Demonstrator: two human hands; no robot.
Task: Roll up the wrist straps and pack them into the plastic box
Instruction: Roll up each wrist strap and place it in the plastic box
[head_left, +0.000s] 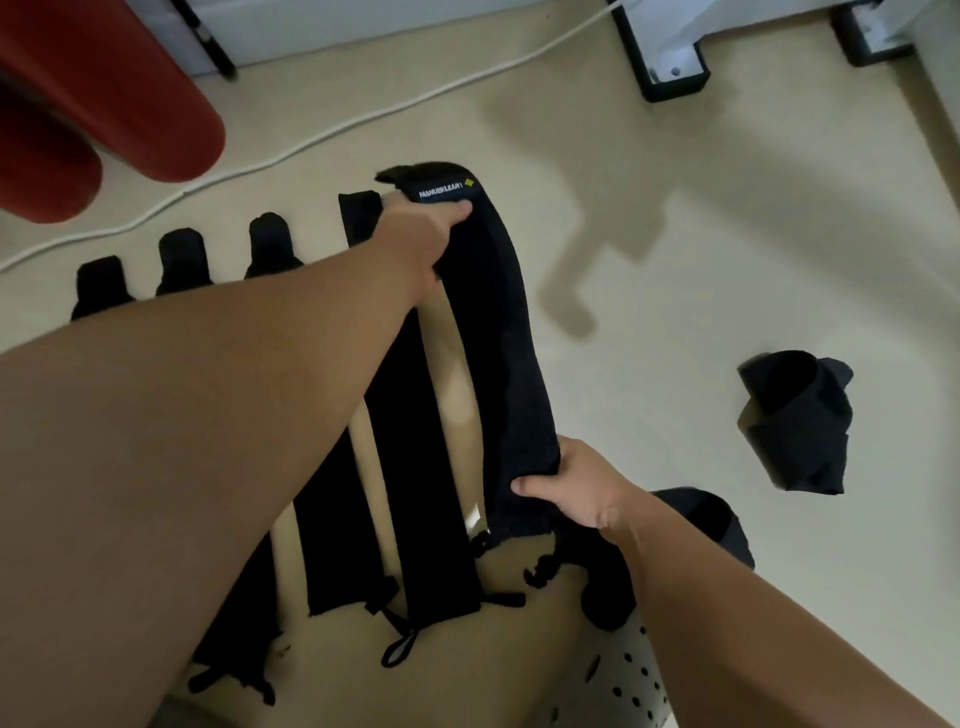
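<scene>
Right now left hand pinches the wrist strap at its labelled far end, right hand curls round the near end, strap stretched between the fingers. Uneven pull could skew the roll or snag neighbouring straps just left.

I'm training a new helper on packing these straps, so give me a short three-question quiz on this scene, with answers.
1. True or false: the left hand and the right hand grip the same wrist strap.
2. Which hand holds that strap's labelled end? A left, B right, C neither.
3. Fill in: the loosely wound strap off to the right lies on the ___.
Key: 1 true; 2 A; 3 floor.
</scene>
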